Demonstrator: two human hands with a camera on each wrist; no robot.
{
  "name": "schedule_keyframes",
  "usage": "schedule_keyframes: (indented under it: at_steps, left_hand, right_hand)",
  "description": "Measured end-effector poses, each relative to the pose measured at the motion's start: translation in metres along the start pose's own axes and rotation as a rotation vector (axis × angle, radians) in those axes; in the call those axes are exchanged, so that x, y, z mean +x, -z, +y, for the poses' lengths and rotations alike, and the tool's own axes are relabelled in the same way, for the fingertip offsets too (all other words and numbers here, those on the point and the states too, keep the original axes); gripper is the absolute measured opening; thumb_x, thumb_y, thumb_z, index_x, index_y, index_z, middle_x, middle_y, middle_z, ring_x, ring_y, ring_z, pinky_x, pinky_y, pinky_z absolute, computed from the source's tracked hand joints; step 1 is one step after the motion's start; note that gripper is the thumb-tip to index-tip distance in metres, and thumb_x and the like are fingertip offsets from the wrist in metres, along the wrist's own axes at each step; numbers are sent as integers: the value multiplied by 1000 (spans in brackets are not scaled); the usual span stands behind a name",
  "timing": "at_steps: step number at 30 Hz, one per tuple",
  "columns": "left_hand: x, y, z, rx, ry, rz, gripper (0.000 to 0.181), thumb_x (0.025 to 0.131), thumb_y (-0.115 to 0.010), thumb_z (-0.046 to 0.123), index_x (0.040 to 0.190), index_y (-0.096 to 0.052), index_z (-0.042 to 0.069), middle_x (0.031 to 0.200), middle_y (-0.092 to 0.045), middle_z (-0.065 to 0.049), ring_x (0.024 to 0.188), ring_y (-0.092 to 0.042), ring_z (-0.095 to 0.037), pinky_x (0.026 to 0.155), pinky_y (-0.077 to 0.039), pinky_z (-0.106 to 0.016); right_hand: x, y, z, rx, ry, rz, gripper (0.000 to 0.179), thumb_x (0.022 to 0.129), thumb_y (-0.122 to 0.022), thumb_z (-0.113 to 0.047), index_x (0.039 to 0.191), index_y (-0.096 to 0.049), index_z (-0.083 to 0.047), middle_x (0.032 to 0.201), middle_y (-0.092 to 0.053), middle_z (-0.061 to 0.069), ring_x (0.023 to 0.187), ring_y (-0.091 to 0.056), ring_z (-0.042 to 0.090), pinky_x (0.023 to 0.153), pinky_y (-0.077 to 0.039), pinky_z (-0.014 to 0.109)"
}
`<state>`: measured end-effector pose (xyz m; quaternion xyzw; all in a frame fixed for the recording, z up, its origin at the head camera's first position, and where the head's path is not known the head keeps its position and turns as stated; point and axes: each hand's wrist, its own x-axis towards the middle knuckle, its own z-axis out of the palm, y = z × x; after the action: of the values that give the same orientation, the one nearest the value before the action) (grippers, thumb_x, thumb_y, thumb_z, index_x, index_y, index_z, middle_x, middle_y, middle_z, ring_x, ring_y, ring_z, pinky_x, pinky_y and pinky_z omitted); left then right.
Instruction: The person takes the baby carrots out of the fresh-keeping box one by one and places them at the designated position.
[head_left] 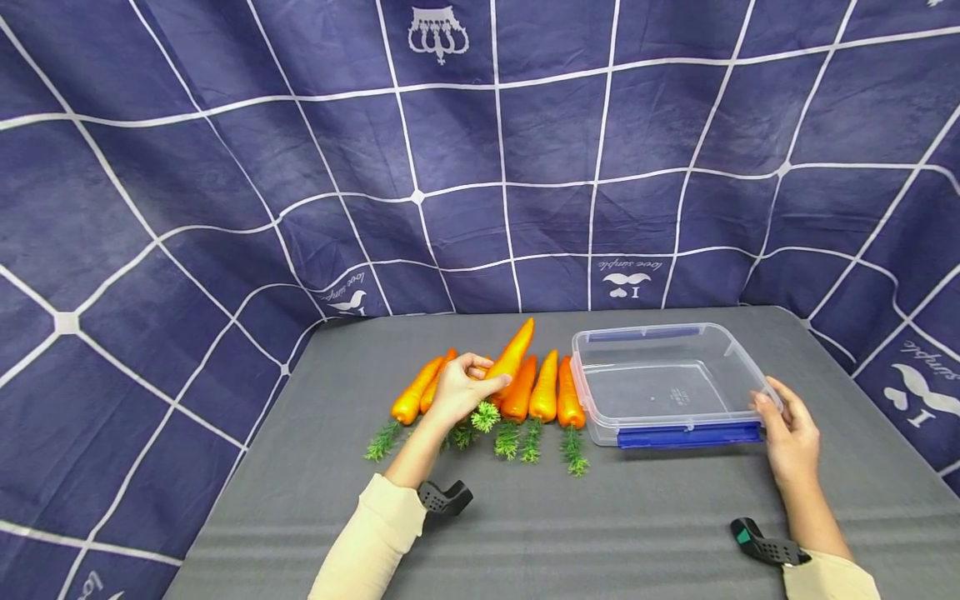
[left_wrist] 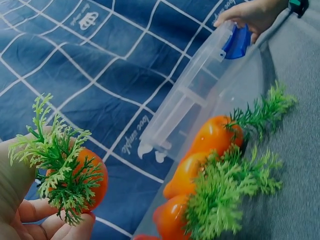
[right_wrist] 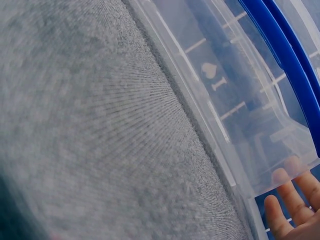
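My left hand [head_left: 454, 392] pinches an orange carrot [head_left: 514, 352] with a green leafy top. It holds it raised above the row of other carrots, tip pointing away and up. In the left wrist view the leaves [left_wrist: 65, 172] of this carrot cover much of its thick end. My right hand [head_left: 797, 437] grips the right front corner of a clear plastic container [head_left: 637, 396], thumb over the rim. Fingertips [right_wrist: 281, 176] show through its wall in the right wrist view. No lid covers the container, and nothing lies inside.
Several carrots lie side by side left of the container, including one at the right end [head_left: 570, 400] close to its wall and one at the left end [head_left: 408, 400]. Their leaves point toward me. A blue checked cloth [head_left: 547, 217] hangs behind the grey table [head_left: 300, 517].
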<state>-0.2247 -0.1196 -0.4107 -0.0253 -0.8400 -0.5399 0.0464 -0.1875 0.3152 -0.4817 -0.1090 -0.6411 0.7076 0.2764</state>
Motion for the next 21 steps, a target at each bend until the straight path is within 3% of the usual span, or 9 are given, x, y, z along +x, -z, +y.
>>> schedule_keyframes:
  at_steps: [9, 15, 21]
  left_hand:
    - [-2, 24, -13, 28, -17, 80, 41, 73, -83, 32, 100, -69, 3, 85, -64, -9, 80, -59, -22, 67, -49, -31]
    - [-4, 53, -29, 82, 50, 160, 39, 75, -83, 25, 103, -70, 2, 87, -66, -11, 82, -62, -25, 67, -48, -30]
    - [-11, 83, -47, 130, 126, 216, 40, 78, -81, 26, 107, -70, 2, 90, -66, -12, 81, -62, -24, 65, -47, -27]
  right_hand:
    - [-1, 0, -1, -72, 19, 4, 32, 96, -57, -2, 123, -64, -17, 86, -69, -22, 75, -64, -7, 65, -43, 6]
    - [-3, -1, -2, -16, 7, 2, 31, 96, -57, -1, 121, -65, -18, 85, -70, -20, 74, -64, -7, 65, -44, 5]
    - [-1, 2, -1, -72, -2, 7, 33, 96, -58, -3, 125, -64, -17, 86, -69, -23, 74, -64, -7, 61, -43, 6]
